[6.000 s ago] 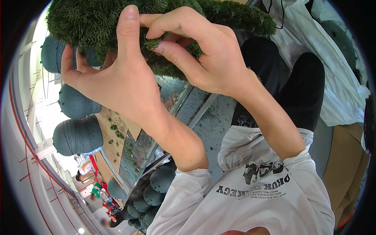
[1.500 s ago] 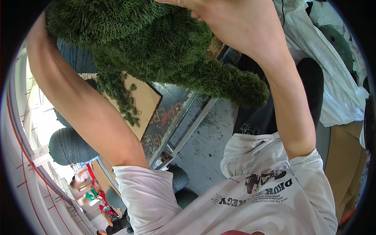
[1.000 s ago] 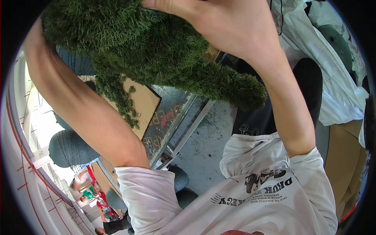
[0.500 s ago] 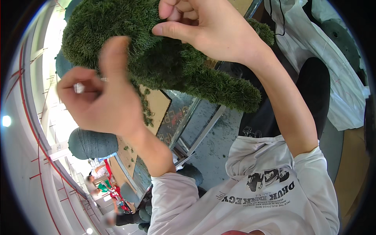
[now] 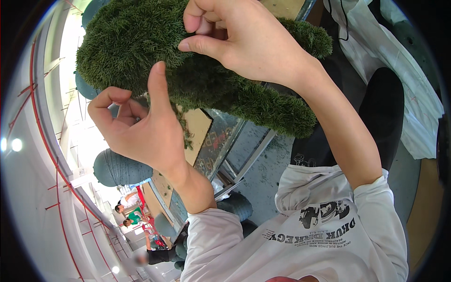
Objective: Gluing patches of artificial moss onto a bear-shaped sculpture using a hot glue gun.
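Note:
A large bushy mass of green needle-like foliage (image 5: 127, 51), apparently artificial, fills the upper middle. One thick branch of it (image 5: 277, 110) stretches right toward my lap. My right hand (image 5: 253, 47) is held over the upper part of the greenery, fingers curled in and thumb close to them. Whatever lies between those fingertips is hidden or too thin to make out. Lower and to the left, my left hand (image 5: 145, 134) is raised beside the foliage's lower edge. Its thumb points up, away from loosely bent fingers, and nothing shows in its grasp.
Beneath the greenery lies a tan board (image 5: 199, 124) with green scraps, by a dark metal-edged table (image 5: 218, 141). A rounded dark green object (image 5: 120, 168) with lines across it stands left. White plastic sheeting (image 5: 404, 98) hangs at right. Other people (image 5: 134, 207) are farther off, lower left.
My left hand has moved a little right and down, its thumb now farther from the curled fingers. The right hand keeps nearly the same pose. The whole view has shifted slightly.

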Tool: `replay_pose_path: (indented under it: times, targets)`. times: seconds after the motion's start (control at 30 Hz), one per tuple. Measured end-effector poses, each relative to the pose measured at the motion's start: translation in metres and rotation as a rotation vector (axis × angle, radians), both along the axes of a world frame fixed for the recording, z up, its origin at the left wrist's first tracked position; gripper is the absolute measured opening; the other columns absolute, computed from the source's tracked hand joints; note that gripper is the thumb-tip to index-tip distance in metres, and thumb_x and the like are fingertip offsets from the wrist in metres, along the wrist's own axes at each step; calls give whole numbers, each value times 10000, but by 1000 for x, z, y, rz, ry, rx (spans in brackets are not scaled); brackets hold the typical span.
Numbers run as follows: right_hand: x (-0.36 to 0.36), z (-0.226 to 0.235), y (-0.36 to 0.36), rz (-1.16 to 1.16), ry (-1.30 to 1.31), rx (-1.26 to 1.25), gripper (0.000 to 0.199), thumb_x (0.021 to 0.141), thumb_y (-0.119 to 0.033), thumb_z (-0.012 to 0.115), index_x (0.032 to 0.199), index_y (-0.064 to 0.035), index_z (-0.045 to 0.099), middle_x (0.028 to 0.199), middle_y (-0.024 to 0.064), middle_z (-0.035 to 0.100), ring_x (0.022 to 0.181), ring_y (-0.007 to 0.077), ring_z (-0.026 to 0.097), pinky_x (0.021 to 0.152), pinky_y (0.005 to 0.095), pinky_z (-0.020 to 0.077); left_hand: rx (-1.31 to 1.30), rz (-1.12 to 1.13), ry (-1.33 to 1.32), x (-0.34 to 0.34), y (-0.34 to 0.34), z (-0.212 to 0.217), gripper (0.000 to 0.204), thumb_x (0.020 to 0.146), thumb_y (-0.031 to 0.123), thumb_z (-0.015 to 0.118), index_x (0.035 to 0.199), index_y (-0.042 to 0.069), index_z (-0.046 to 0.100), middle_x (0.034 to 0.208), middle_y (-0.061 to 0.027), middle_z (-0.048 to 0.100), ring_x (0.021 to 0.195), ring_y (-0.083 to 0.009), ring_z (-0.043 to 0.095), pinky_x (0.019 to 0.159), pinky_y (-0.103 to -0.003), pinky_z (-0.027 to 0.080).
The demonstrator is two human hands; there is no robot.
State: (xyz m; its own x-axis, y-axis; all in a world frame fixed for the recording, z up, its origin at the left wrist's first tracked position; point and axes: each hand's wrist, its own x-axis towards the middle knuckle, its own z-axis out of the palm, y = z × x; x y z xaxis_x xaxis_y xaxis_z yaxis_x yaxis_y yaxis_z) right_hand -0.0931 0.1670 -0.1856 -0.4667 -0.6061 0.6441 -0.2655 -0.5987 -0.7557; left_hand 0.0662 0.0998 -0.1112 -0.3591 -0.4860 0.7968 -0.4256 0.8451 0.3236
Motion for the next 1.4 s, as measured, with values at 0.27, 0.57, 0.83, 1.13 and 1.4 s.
replay_pose_path:
  times: [0.27, 0.57, 0.83, 1.13, 1.4]
  targets:
    - [-7, 70, 16, 110, 7, 740, 422, 910, -311, 790, 923, 22, 532, 671, 186, 607, 589, 281, 597, 581, 386, 459, -2, -34, 18, 6, -10, -4, 476, 744, -34, 916, 974, 30, 505, 883, 17, 517, 548, 8, 355, 512, -153, 235]
    - [7, 14, 8, -111, -24, 83, 324, 948, -197, 748, 889, 49, 545, 645, 200, 604, 583, 313, 606, 589, 403, 470, 26, -49, 6, 6, -8, -1, 438, 775, -36, 893, 968, 31, 506, 871, 12, 528, 565, 4, 400, 518, -152, 247]
    - [-7, 43, 21, 192, -83, 476, 364, 938, -247, 750, 929, 46, 535, 641, 215, 606, 562, 362, 610, 571, 425, 471, 11, -64, 23, 4, -8, -3, 410, 803, -29, 873, 967, 21, 501, 887, -10, 550, 608, -20, 496, 531, -150, 334]
    - [-2, 17, -1, 50, 3, 212, 406, 898, -246, 752, 991, 69, 513, 697, 248, 616, 701, 436, 663, 659, 470, 510, -17, -75, 75, -1, -8, -6, 395, 794, 14, 905, 913, 36, 528, 807, 3, 547, 559, -7, 453, 518, -138, 342]
    - [9, 25, -1, 25, -120, 278, 386, 878, -210, 745, 979, 72, 501, 684, 245, 612, 670, 447, 653, 630, 478, 522, 18, -102, -27, 7, -11, 9, 363, 794, -40, 874, 953, 21, 554, 851, -33, 607, 626, -39, 560, 546, -163, 402]
